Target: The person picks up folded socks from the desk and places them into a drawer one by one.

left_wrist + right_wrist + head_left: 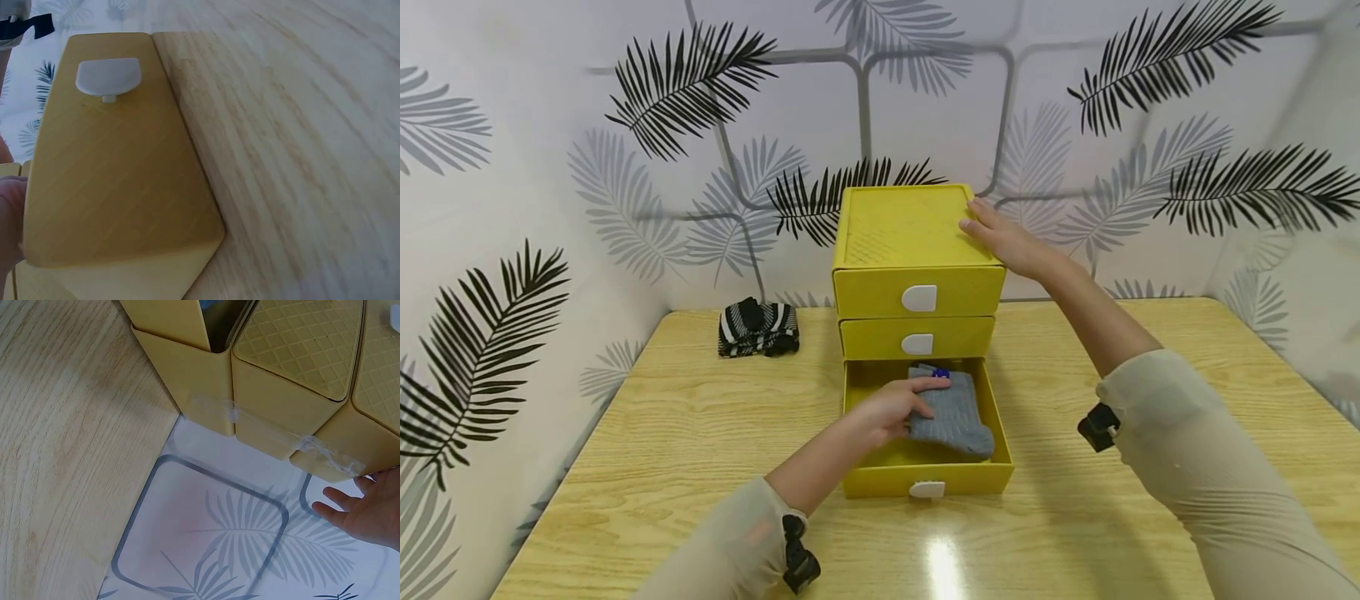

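A yellow three-drawer box (917,292) stands on the table with its bottom drawer (970,479) pulled out. Folded grey socks (951,412) with a small blue label lie inside that drawer, toward its right side. My left hand (891,408) reaches in from the left, its index finger stretched across the socks and another finger nearer me touching them, with space between the two. My right hand (1003,237) rests on the top right edge of the box, fingers extended; in the right wrist view this hand (369,509) lies against the top drawer's side.
Black-and-white patterned folded fabric (758,327) lies left of the box on the wooden table (722,433). A wall with leaf prints (925,108) rises close behind. White tabs (919,297) mark the drawer fronts. Clear tape (306,444) runs along the box's side.
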A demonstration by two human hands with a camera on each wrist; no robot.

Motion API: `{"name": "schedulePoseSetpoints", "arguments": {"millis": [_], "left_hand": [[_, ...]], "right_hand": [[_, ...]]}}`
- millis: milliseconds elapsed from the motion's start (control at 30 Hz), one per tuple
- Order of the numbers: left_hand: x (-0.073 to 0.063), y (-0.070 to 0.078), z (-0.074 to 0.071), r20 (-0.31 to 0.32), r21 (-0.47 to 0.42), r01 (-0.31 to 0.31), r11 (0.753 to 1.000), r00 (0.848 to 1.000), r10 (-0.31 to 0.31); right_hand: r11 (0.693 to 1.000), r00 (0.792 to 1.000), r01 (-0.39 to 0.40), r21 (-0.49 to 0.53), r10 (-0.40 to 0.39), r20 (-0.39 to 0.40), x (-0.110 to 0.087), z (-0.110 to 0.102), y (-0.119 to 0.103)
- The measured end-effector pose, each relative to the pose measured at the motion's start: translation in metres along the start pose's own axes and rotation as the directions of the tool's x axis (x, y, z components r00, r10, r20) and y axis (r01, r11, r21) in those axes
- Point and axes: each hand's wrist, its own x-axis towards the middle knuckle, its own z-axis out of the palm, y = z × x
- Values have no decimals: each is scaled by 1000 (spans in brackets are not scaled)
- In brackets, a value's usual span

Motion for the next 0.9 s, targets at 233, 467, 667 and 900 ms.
{"name": "schedulePoseSetpoints", "arguments": {"millis": [233,467,667,900], "left_hand": [[10,-8,5,-7,25,15,1000,1000,-15],[5,-8,0,-38,70,39,997,999,-37],[-8,-5,-13,-87,174,45,984,996,-30],[-5,-11,-15,-87,189,35,981,996,-19]], "right_hand": [[1000,1000,0,-10,0,3,0,0,0],[1000,1000,3,-18,-3,-6,1,0,0],[1000,1000,0,-12,0,-9,1,0,0],[1000,1000,15,0,-15,-21,2,0,2]]}}
